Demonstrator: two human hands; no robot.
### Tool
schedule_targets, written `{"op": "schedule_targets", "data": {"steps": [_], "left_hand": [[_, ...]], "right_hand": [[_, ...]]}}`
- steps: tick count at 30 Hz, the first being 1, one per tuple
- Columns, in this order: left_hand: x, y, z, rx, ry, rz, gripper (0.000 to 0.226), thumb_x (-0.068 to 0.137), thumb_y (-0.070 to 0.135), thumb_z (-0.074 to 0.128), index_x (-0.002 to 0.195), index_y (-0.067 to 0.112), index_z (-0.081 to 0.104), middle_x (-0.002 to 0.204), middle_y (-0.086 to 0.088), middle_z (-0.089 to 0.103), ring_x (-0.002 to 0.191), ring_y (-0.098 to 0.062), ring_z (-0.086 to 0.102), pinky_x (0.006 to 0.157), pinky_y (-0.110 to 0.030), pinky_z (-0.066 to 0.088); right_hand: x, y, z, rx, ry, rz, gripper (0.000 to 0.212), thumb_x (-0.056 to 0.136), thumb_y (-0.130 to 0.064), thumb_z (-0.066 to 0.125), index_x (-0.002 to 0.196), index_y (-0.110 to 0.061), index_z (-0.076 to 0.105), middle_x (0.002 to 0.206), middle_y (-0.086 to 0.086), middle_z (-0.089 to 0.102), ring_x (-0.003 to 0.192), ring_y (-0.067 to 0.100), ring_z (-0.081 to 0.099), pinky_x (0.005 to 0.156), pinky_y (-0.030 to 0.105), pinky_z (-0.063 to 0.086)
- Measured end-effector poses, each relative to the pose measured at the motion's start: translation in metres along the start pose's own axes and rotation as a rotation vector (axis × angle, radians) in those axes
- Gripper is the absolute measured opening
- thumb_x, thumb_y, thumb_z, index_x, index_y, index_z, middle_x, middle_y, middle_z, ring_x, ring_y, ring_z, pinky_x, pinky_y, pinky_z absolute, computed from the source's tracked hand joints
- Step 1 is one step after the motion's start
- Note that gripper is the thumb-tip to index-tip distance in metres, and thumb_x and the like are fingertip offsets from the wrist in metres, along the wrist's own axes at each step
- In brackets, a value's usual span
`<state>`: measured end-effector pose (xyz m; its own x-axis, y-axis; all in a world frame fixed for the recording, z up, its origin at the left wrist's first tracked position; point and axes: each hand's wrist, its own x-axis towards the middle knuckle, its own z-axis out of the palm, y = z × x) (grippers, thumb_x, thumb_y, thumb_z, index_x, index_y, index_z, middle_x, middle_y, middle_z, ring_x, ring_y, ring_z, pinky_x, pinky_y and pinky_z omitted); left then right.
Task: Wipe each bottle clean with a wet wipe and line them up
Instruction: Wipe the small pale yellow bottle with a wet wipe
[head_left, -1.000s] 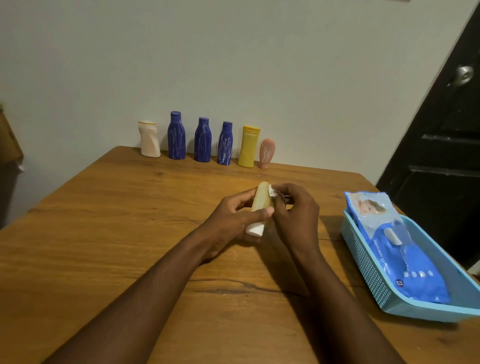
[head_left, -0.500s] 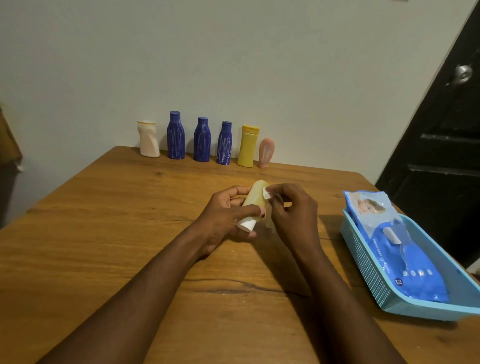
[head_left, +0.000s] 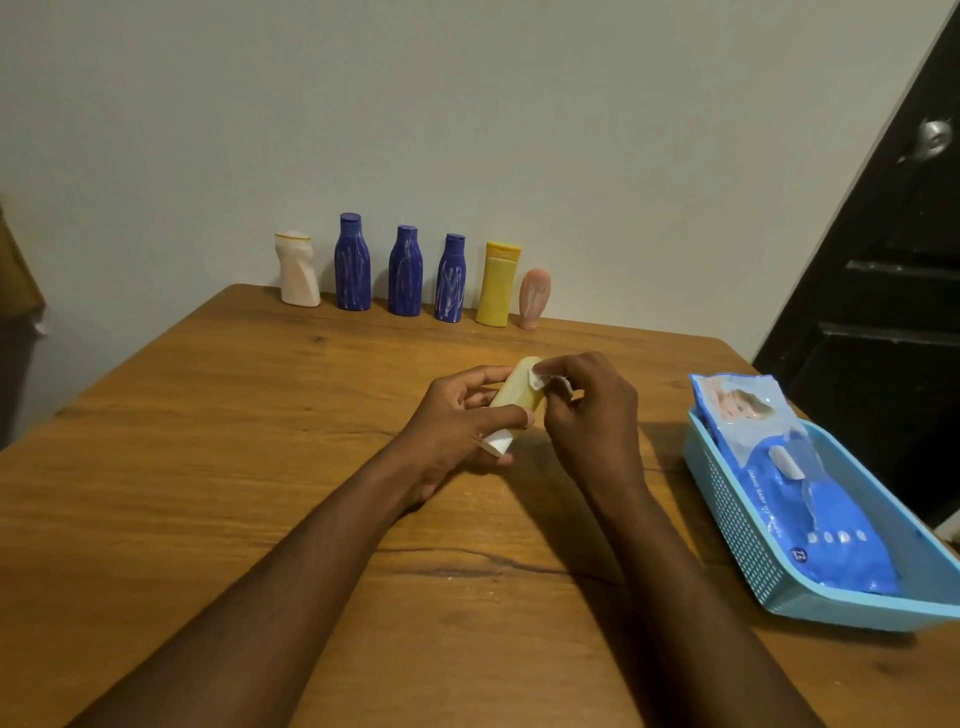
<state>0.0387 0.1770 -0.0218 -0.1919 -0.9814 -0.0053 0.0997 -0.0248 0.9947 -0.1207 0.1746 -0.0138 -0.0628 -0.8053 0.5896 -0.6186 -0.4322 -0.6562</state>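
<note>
The left hand (head_left: 457, 426) grips a pale yellow bottle (head_left: 514, 395) tilted cap-down, base pointing away toward the lined-up bottles (head_left: 405, 270) at the table's (head_left: 208, 467) far edge, while the right hand (head_left: 587, 415) pinches a wet wipe (head_left: 540, 378) against its upper end

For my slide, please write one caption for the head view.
Left hand holds a pale yellow bottle while right hand rubs it with a wipe.
</note>
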Motion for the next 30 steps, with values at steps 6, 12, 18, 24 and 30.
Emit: {"op": "schedule_targets", "data": {"steps": [6,12,18,24,30], "left_hand": [[0.004,-0.004,0.002,0.019,0.003,0.015,0.056,0.083,0.008,0.085,0.13,0.034,0.069,0.126,-0.005,0.071,0.109,-0.031,0.072,0.074,-0.048,0.066],[0.004,-0.005,-0.004,0.033,0.045,0.02,0.056,0.083,0.01,0.086,0.131,0.035,0.07,0.132,-0.002,0.068,0.116,-0.028,0.069,0.083,-0.059,0.064],[0.004,-0.006,0.004,0.088,-0.001,0.065,0.06,0.085,0.006,0.083,0.137,0.029,0.067,0.129,0.001,0.065,0.115,-0.025,0.066,0.074,-0.044,0.067],[0.008,-0.012,-0.007,0.214,0.017,0.16,0.05,0.088,0.011,0.08,0.134,0.028,0.07,0.131,0.01,0.07,0.126,-0.007,0.06,0.079,-0.015,0.051],[0.011,-0.014,-0.007,0.205,0.031,0.158,0.055,0.085,0.013,0.083,0.136,0.029,0.069,0.133,0.006,0.07,0.126,-0.015,0.062,0.082,-0.028,0.059]], "right_hand": [[0.002,-0.002,-0.002,-0.019,-0.02,-0.072,0.03,0.086,0.003,0.07,0.109,-0.015,0.072,0.113,0.001,0.065,0.104,0.012,0.06,0.086,0.028,0.057],[-0.006,-0.005,0.002,-0.047,-0.188,-0.131,0.025,0.087,-0.002,0.069,0.104,-0.019,0.075,0.106,-0.004,0.064,0.097,0.01,0.06,0.084,0.031,0.056],[0.005,-0.004,-0.002,-0.063,0.025,-0.058,0.031,0.085,0.006,0.07,0.107,-0.016,0.074,0.109,0.001,0.065,0.101,0.011,0.06,0.081,0.017,0.053],[-0.005,-0.015,0.003,-0.124,-0.227,-0.194,0.025,0.087,-0.003,0.07,0.108,-0.017,0.074,0.106,-0.003,0.058,0.097,0.014,0.057,0.082,0.028,0.053],[0.0,-0.01,-0.004,-0.074,-0.194,-0.13,0.026,0.086,0.001,0.07,0.105,-0.016,0.076,0.104,-0.002,0.064,0.093,0.01,0.06,0.081,0.031,0.056]]}}
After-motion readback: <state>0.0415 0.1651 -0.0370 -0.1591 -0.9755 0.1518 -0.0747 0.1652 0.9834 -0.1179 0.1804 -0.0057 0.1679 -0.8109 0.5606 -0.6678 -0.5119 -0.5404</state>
